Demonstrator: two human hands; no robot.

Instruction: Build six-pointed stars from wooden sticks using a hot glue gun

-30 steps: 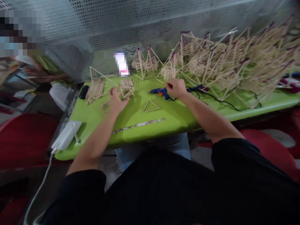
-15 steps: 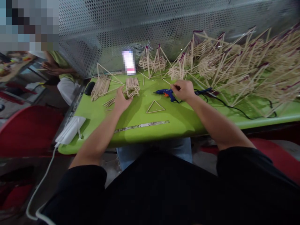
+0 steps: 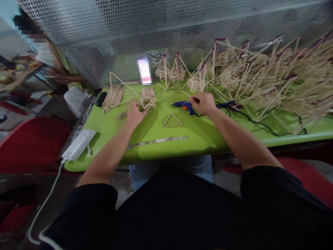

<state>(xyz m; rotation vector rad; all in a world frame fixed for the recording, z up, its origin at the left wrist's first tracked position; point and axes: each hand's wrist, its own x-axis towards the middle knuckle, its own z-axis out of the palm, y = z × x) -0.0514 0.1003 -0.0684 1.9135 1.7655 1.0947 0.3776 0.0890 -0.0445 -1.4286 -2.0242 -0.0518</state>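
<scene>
My left hand (image 3: 135, 114) is beside a small stack of wooden stick triangles (image 3: 148, 103), thumb and fingers apart. Whether its fingertips touch the stack I cannot tell. My right hand (image 3: 204, 103) is closed, fingertips pinched together, just over the rear of a blue glue gun (image 3: 183, 104) with an orange trigger. What the pinch holds, if anything, is hidden; a thin stick (image 3: 186, 93) runs up close to the fingertips. Between my hands, nearer to me, a single stick triangle (image 3: 172, 125) lies flat on the green table (image 3: 161, 152).
Loose sticks (image 3: 113, 99) lie in a bundle at left, near a black object (image 3: 101, 99). A lit phone (image 3: 145, 71) leans at the back. Stick frames (image 3: 270, 83) crowd the right side, with a black cable (image 3: 262, 124). A patterned strip (image 3: 158, 140) and white power strip (image 3: 78, 144) lie nearer.
The view has shifted slightly, so the table contents sit a little lower. My hands keep about the same places and poses.
</scene>
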